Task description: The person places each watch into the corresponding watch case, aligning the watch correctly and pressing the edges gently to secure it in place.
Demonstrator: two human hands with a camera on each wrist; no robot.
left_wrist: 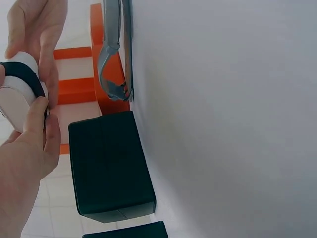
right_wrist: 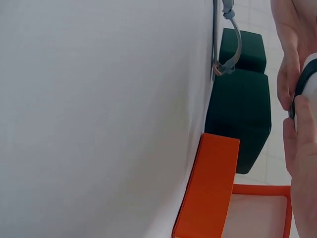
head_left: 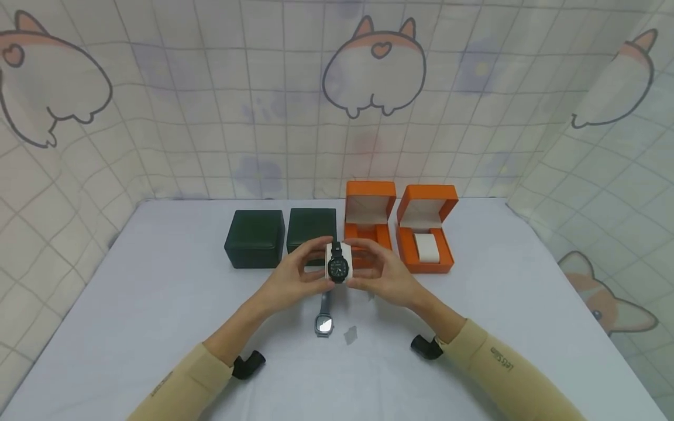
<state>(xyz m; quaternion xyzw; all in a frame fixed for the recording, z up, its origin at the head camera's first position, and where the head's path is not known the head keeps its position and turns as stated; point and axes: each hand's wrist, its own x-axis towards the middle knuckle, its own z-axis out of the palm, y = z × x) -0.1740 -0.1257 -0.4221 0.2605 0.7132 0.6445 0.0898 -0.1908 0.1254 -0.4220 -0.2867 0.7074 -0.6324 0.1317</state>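
Observation:
A black wristwatch (head_left: 337, 268) is wrapped around a white watch pillow (head_left: 347, 251), its dial facing the head camera. My left hand (head_left: 295, 276) grips the pillow's left side between thumb and fingers, while my right hand (head_left: 388, 273) holds the right side the same way. Both hands hold it up above the table, in front of the open boxes. In the left wrist view, the dark strap (left_wrist: 24, 73) runs round the pillow, with fingertips on its edge. Below the hands, a second watch (head_left: 323, 323) with a grey-blue strap lies on the table.
Two closed dark green boxes (head_left: 255, 238) stand at the back left. Beside them are two open orange boxes; the left one (head_left: 370, 188) is partly hidden by my right hand, and the right one (head_left: 446, 266) contains a white pillow (head_left: 426, 248). A small clear scrap (head_left: 350, 334) lies near the second watch.

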